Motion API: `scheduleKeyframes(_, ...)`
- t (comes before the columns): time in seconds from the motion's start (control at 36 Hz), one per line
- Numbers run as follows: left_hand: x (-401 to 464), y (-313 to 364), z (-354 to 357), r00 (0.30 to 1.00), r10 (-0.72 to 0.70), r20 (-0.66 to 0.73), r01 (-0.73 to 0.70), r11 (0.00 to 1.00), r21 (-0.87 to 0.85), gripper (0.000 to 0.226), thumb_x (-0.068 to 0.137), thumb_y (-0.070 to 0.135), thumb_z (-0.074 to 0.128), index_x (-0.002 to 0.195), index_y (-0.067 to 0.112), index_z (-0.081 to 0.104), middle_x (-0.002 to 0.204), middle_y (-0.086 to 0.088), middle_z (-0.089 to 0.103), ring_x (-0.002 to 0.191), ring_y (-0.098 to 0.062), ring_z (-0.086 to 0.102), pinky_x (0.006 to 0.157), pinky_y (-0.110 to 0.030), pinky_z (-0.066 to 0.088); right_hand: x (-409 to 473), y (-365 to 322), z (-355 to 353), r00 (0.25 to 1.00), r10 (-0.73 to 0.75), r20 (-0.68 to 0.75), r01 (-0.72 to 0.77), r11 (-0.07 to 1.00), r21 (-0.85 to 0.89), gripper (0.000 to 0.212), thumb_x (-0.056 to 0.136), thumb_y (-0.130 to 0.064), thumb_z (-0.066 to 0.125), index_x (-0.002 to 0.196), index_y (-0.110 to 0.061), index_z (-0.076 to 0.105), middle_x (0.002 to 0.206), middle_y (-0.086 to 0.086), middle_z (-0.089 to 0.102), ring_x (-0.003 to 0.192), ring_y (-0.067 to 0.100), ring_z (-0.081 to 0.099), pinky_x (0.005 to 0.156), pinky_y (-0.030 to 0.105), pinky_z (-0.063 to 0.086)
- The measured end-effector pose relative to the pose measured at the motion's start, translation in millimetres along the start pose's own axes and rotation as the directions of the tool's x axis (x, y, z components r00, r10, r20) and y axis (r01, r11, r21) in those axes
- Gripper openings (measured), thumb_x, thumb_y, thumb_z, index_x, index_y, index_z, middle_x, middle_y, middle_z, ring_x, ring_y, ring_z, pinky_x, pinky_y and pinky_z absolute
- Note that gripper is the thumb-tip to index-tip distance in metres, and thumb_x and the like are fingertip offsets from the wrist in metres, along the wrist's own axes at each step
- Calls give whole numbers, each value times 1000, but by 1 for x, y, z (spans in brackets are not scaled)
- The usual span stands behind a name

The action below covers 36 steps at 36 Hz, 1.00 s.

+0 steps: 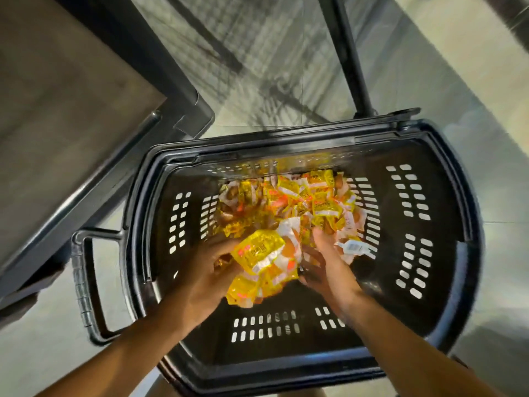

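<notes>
In basket [449, 239], packets [259, 255] between hands [200, 276] [329, 270]

The black basket [473, 253] is open on top, so a hand can go straight down. Tall walls with holes close every side. Yellow packets [303, 199] fill the far middle; bare room lies to their right. A grey shelf [71, 124] stands close on the left. A dark pole [352, 53] rises behind the far rim.
</notes>
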<state>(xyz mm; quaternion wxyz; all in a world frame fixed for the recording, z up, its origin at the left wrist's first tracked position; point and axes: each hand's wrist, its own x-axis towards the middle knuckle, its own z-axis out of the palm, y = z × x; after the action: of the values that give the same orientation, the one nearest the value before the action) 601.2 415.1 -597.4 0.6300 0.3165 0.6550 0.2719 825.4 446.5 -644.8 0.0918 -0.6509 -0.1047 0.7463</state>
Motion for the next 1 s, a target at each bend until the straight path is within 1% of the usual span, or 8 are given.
scheduleKeyframes(0.17, -12, -19, 14, 980, 109, 167, -133, 982, 137, 36, 88, 10, 70, 120, 28, 73, 121, 13, 66, 115, -11, 65, 95, -37, 55, 20, 19, 18, 915, 86, 395, -167, 970, 177, 71, 88, -81, 49, 141, -35, 57, 141, 9, 62, 129, 33, 60, 105, 59, 46)
scheduleKeyframes(0.31, 0, -32, 18, 993, 2, 119, -12, 997, 79, 23, 86, 28, 73, 108, 27, 76, 103, 10, 69, 96, -4, 64, 85, -27, 56, 19, 28, 15, 872, 125, 473, -264, 935, 239, 63, 85, -80, 53, 129, -37, 68, 141, 11, 62, 131, 34, 58, 102, 59, 49)
scheduleKeyframes(0.47, 16, -27, 23, 977, -138, 160, 129, 989, 66, 21, 92, 35, 69, 112, 33, 74, 110, 10, 72, 108, -11, 66, 92, -45, 55, 5, 28, -5, 816, 109, 567, -283, 932, 228, 77, 87, -73, 60, 149, -29, 48, 154, 15, 48, 142, 42, 43, 112, 72, 32)
scheduleKeyframes(0.58, 17, -24, 34, 961, -158, 229, 129, 982, 137, 35, 88, 22, 73, 113, 47, 68, 105, 19, 71, 99, 6, 62, 83, -11, 49, 0, 20, -10, 895, 187, 405, -219, 975, 34, 66, 82, -51, 81, 138, -22, 61, 143, 21, 58, 136, 44, 50, 111, 63, 41)
scheduleKeyframes(0.67, 21, -21, 34, 936, -263, 235, 267, 964, 15, 53, 87, 10, 73, 128, 40, 60, 110, 8, 70, 106, -4, 65, 90, -20, 52, 0, 14, -23, 934, 202, 294, -204, 979, -23, 72, 76, -47, 87, 139, -26, 59, 135, 11, 66, 127, 33, 62, 109, 53, 46)
scheduleKeyframes(0.78, 38, -23, 20, 964, -267, 14, 267, 956, -120, 32, 93, 11, 66, 121, 27, 67, 116, 3, 70, 111, -12, 65, 75, -17, 53, 7, 4, -38, 975, 165, 146, -166, 986, -6, 84, 62, -40, 93, 137, -28, 55, 124, 5, 73, 113, 25, 71, 87, 44, 60)
scheduleKeyframes(0.89, 67, -48, 7, 953, -188, -237, 250, 930, 268, 55, 90, 23, 71, 140, 26, 49, 140, -2, 49, 131, -22, 48, 99, -40, 49, 18, -9, -45, 995, 91, 31, -91, 996, 4, 69, 67, -37, 89, 130, -29, 62, 117, 1, 76, 105, 20, 74, 76, 36, 62)
scheduleKeyframes(1.0, 109, -76, 2, 940, -269, -210, 341, 779, 527, 108, 78, 46, 81, 159, 25, 12, 165, -4, 14, 151, -28, 17, 120, -49, 25, 34, -14, -51, 998, 9, -59, -9, 1000, 2, 51, 75, -32, 84, 123, -28, 68, 116, -1, 77, 109, 21, 73, 95, 45, 56)
